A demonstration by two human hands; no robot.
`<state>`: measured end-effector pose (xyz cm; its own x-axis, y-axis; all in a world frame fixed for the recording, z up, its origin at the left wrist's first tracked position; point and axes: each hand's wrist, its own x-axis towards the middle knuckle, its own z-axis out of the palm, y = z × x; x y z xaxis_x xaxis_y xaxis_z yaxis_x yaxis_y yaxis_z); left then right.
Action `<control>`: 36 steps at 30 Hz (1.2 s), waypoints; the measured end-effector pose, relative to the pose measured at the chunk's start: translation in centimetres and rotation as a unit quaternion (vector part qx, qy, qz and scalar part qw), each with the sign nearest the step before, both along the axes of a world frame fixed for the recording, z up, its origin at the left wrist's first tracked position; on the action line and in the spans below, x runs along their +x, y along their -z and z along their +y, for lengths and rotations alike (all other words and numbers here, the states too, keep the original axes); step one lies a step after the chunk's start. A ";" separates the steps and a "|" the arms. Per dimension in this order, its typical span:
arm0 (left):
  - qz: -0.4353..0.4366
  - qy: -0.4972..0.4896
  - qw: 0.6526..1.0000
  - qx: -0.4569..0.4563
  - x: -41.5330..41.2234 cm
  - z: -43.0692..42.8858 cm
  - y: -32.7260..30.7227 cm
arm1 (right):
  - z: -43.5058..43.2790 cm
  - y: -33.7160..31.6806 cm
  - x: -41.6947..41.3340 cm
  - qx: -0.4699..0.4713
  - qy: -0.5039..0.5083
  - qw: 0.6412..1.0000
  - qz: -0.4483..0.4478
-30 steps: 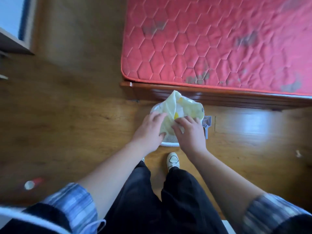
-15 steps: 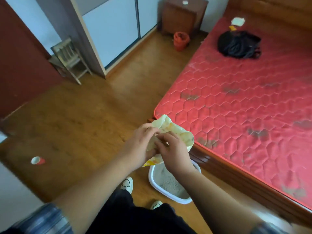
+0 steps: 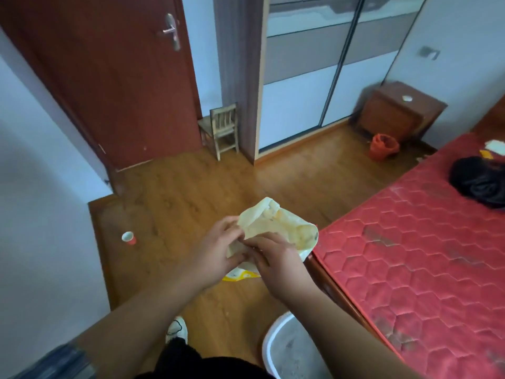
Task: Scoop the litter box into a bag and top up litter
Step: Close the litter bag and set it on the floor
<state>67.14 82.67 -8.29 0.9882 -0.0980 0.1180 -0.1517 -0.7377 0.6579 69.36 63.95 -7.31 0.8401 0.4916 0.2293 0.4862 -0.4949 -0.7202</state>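
Note:
A crumpled pale yellow plastic bag point(image 3: 276, 228) is held up in front of me at mid-frame. My left hand point(image 3: 216, 253) pinches its left edge and my right hand point(image 3: 276, 261) grips its lower right part, the fingers of both hands close together on the plastic. Below, at the bottom edge of the view, stands the white litter box point(image 3: 269, 348) with grey litter inside, partly hidden by my right forearm. The scoop is out of sight.
A bed with a red quilted mattress point(image 3: 426, 255) fills the right side, a black bag point(image 3: 481, 181) on it. A small red cup point(image 3: 128, 237) lies on the wooden floor at left. A little wooden chair point(image 3: 222, 128), an orange bin point(image 3: 382, 146), a nightstand point(image 3: 396, 110) and a red door point(image 3: 109, 77) stand farther back.
The view has swung up from the litter box toward the room. Both hands have lifted the bag away from the box and keep working at it.

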 end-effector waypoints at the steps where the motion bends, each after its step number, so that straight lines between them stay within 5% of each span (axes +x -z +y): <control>1: -0.002 -0.024 1.000 0.001 -0.3 1.9 0.0 | 1.1 -0.2 0.6 0.001 -0.006 1.000 -0.003; 6: -0.007 -0.110 0.994 -0.026 -0.6 13.0 0.6 | 7.1 -0.6 6.3 0.005 0.076 0.996 -0.041; 13: 0.003 -0.144 0.985 -0.091 2.0 30.0 0.8 | 20.4 -2.8 14.8 0.016 0.183 0.974 0.135; 18: 0.004 -0.163 0.975 -0.151 4.7 40.1 -0.2 | 31.2 -3.8 18.5 0.071 0.139 0.938 0.310; 27: 0.029 -0.167 0.980 -0.104 12.9 48.4 0.2 | 41.9 -2.6 27.2 -0.016 0.085 0.940 0.331; 36: 0.039 -0.261 0.957 -0.119 28.4 52.4 3.9 | 48.9 3.4 45.1 -0.034 0.024 0.945 0.325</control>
